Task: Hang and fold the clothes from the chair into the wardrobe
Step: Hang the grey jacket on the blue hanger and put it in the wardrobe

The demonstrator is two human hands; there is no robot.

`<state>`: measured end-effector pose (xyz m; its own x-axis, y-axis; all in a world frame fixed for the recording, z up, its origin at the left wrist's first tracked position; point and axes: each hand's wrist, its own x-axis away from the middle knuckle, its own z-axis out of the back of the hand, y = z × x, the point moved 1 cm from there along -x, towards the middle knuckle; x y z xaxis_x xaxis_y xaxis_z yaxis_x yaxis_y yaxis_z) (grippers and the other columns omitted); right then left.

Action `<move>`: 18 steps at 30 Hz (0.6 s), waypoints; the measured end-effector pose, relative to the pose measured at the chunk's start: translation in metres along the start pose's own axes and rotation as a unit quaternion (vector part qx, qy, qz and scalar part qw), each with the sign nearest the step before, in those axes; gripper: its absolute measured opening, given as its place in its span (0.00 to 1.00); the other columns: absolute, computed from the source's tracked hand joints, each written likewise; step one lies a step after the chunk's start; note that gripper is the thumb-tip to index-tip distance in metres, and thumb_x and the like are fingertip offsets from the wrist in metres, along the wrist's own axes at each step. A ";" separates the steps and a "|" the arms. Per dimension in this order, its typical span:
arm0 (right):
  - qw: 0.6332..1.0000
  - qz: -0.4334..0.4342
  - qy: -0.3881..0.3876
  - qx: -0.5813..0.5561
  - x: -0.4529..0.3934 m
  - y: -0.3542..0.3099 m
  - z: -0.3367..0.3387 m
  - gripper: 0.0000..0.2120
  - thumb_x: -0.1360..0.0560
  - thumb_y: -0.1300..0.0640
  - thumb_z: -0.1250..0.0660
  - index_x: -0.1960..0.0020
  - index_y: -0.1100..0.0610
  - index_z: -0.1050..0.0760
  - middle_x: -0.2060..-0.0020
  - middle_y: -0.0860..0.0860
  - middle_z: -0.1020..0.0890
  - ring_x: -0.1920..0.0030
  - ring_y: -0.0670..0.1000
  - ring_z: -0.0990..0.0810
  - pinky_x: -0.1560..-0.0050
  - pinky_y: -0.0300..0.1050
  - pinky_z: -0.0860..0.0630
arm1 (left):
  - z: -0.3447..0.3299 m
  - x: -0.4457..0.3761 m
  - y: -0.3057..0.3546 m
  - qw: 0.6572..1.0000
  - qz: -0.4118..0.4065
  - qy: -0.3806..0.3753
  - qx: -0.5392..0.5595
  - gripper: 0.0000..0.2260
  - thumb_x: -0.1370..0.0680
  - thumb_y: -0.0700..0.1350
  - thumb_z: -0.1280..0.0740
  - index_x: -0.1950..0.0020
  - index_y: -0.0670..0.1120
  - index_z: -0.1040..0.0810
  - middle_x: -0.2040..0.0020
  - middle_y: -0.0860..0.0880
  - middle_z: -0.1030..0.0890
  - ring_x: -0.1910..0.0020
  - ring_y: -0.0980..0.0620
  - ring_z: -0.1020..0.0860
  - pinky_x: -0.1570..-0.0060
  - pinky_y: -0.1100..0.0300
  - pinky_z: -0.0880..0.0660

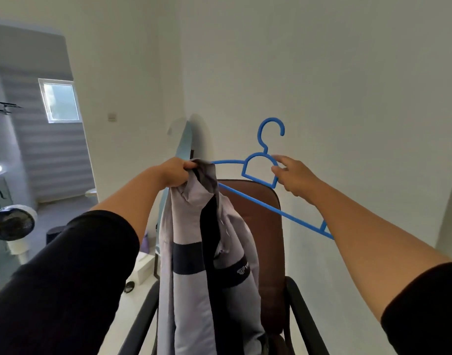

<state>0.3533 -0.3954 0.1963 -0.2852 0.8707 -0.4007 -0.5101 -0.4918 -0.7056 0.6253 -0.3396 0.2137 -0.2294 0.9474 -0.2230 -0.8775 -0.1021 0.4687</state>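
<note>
Left hand (177,175): fist closed round collar of grey-and-black jacket (207,265), which hangs in front of brown chair (268,242) | Right hand (294,176): thumb and fingers pinch neck frame of blue hanger (260,172), index finger extended | Hanger: tilted, one end behind the collar.

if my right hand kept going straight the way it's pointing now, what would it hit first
Probably the white wall. The right hand already pinches the blue hanger near its neck, and it reaches up and forward. Beyond the hanger only bare wall shows, though how far off it is cannot be judged from this one view.
</note>
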 end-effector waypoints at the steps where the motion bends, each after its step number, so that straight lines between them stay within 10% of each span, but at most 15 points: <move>1: 1.000 0.001 -0.001 0.012 0.003 0.000 0.004 0.16 0.19 0.53 0.45 0.34 0.54 0.29 0.52 0.52 0.22 0.62 0.45 0.29 0.62 0.37 0.33 | -0.001 0.000 -0.005 1.000 0.003 0.001 -0.005 0.29 0.26 0.30 0.49 0.29 0.48 0.30 0.32 0.43 0.29 0.34 0.42 0.31 0.35 0.56 0.34; 7: 0.999 -0.004 -0.008 0.053 0.022 -0.014 0.027 0.12 0.20 0.57 0.44 0.57 0.56 0.24 0.66 0.50 0.27 0.69 0.46 0.33 0.69 0.36 0.36 | -0.003 0.009 -0.031 0.997 0.016 -0.017 -0.068 0.27 0.25 0.31 0.47 0.27 0.48 0.34 0.31 0.40 0.31 0.34 0.39 0.32 0.35 0.53 0.33; 18: 0.991 0.013 -0.036 0.125 0.051 -0.042 0.012 0.13 0.20 0.57 0.43 0.58 0.58 0.24 0.63 0.53 0.24 0.63 0.48 0.29 0.60 0.40 0.30 | -0.006 0.029 -0.021 0.993 -0.097 -0.037 -0.051 0.26 0.24 0.32 0.47 0.29 0.51 0.30 0.34 0.44 0.26 0.39 0.42 0.27 0.42 0.57 0.29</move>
<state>0.3503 -0.3307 0.2128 -0.3539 0.8604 -0.3667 -0.6852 -0.5054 -0.5246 0.6348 -0.3121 0.1926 -0.0230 0.9714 -0.2363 -0.9411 0.0587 0.3330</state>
